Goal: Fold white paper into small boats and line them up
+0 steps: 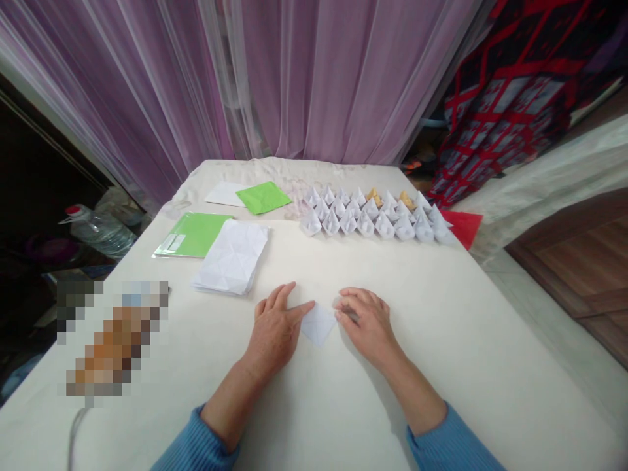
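Note:
A small white folded paper [318,325], diamond-shaped with a crease across it, lies flat on the table between my hands. My left hand [276,327] rests at its left side, fingers stretched out, with one digit pressing on the paper's upper left edge. At the right corner of the paper, my right hand [367,320] is closed, its thumb and fingertips pinching that corner. The curled fingers partly hide what lies under them.
White folded paper boats [366,226] stand in rows at the back right, with yellow ones [373,197] among them. Further left lie a white paper stack [233,256], a green paper packet [196,234] and a green sheet [263,197]. Red paper [462,227] sits at the right edge.

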{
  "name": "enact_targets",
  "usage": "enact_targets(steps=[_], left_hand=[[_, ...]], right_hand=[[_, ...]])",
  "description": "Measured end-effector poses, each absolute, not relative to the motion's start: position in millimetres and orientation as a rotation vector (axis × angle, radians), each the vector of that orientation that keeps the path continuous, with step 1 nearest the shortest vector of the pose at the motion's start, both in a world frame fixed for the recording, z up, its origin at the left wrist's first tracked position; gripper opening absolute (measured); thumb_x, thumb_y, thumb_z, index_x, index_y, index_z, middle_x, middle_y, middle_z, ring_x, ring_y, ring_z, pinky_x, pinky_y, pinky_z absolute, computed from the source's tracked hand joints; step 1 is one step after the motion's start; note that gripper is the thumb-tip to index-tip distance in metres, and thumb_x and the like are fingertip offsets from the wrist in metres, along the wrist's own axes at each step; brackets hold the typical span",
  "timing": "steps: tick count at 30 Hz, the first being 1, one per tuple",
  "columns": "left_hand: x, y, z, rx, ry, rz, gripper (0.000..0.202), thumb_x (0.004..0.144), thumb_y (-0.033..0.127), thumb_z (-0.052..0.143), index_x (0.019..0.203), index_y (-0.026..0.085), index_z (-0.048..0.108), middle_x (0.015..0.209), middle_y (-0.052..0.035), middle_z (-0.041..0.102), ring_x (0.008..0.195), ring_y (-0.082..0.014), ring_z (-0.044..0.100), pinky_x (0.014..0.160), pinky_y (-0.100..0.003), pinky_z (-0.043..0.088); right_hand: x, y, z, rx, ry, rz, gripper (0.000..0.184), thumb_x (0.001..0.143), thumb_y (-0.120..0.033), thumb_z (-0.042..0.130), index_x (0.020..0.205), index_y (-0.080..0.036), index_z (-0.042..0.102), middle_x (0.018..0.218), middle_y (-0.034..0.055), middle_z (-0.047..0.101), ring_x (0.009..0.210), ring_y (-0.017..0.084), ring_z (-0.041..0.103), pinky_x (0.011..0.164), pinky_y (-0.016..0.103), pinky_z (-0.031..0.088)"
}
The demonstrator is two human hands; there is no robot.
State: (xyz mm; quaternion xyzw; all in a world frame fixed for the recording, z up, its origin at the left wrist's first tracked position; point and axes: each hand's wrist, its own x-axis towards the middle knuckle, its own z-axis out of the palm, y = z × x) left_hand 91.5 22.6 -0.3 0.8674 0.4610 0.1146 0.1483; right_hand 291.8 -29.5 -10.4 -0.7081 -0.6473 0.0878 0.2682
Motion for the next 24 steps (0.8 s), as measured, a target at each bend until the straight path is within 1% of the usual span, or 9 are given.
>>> enact_targets(steps=[2, 4, 7, 10, 13, 19, 24], left_hand=[[91, 23, -1, 2.5, 1.324, 0.334, 0.043, 0.09, 0.014, 0.052, 0.123, 0.041, 0.063, 0.148, -0.0093, 0.043, 0.135, -0.032, 0.039, 0.099, -0.052, 0.04], [91, 23, -1, 2.504, 1.322, 0.334, 0.043, 0.09, 0.015, 0.052, 0.123, 0.041, 0.063, 0.148, -0.0093, 0.043, 0.135, -0.0316, 0.039, 0.099, -0.052, 0.04], [91, 23, -1, 2.488, 1.318, 0.347, 0.042, 0.09, 0.015, 0.052, 0.123, 0.04, 0.063, 0.147, -0.0089, 0.043, 0.134, -0.0315, 0.039, 0.099, -0.051, 0.04], [89, 24, -2, 2.477, 1.308, 0.365, 0.041, 0.091, 0.017, 0.052, 0.122, 0.04, 0.064, 0.147, -0.0081, 0.044, 0.134, -0.0311, 0.038, 0.1, -0.051, 0.04], [88, 24, -5, 2.493, 1.297, 0.401, 0.039, 0.091, 0.018, 0.051, 0.123, 0.039, 0.063, 0.145, -0.0071, 0.046, 0.134, -0.03, 0.039, 0.1, -0.05, 0.039], [94, 21, -4, 2.479, 1.364, 0.469, 0.027, 0.09, 0.034, 0.058, 0.115, 0.038, 0.066, 0.14, -0.0056, 0.05, 0.131, -0.0301, 0.042, 0.101, -0.05, 0.038], [99, 20, 0, 2.424, 1.427, 0.46, 0.026, 0.086, 0.033, 0.064, 0.111, 0.037, 0.068, 0.139, -0.004, 0.051, 0.13, -0.0286, 0.043, 0.101, -0.049, 0.037]], right_hand=[[289, -33, -7, -1.769, -1.848, 0.172, 0.021, 0.086, -0.016, 0.055, 0.097, -0.027, 0.069, 0.108, 0.0017, 0.069, 0.106, 0.02, 0.055, 0.092, 0.038, 0.033], [284, -37, -4, -1.634, -2.0, 0.155, 0.031, 0.087, -0.011, 0.051, 0.107, -0.027, 0.068, 0.112, 0.0026, 0.068, 0.108, 0.02, 0.053, 0.093, 0.036, 0.034], [278, -40, -2, -1.591, -2.17, 0.166, 0.038, 0.087, -0.008, 0.051, 0.114, -0.029, 0.067, 0.115, 0.0038, 0.065, 0.104, 0.019, 0.053, 0.088, 0.033, 0.037], [277, -40, -2, -1.648, -2.229, 0.162, 0.036, 0.088, -0.01, 0.053, 0.114, -0.031, 0.068, 0.113, 0.0038, 0.064, 0.098, 0.018, 0.053, 0.081, 0.031, 0.038], [278, -39, 0, -1.682, -2.265, 0.161, 0.035, 0.091, -0.013, 0.054, 0.115, -0.033, 0.067, 0.114, 0.0031, 0.063, 0.098, 0.018, 0.052, 0.08, 0.032, 0.036], [277, -38, 3, -1.704, -2.293, 0.139, 0.031, 0.092, -0.017, 0.056, 0.114, -0.036, 0.067, 0.114, 0.0019, 0.064, 0.1, 0.019, 0.052, 0.08, 0.033, 0.034], [275, -38, 3, -1.71, -2.284, 0.12, 0.029, 0.091, -0.019, 0.058, 0.113, -0.036, 0.068, 0.111, 0.0019, 0.064, 0.098, 0.018, 0.053, 0.079, 0.033, 0.034]])
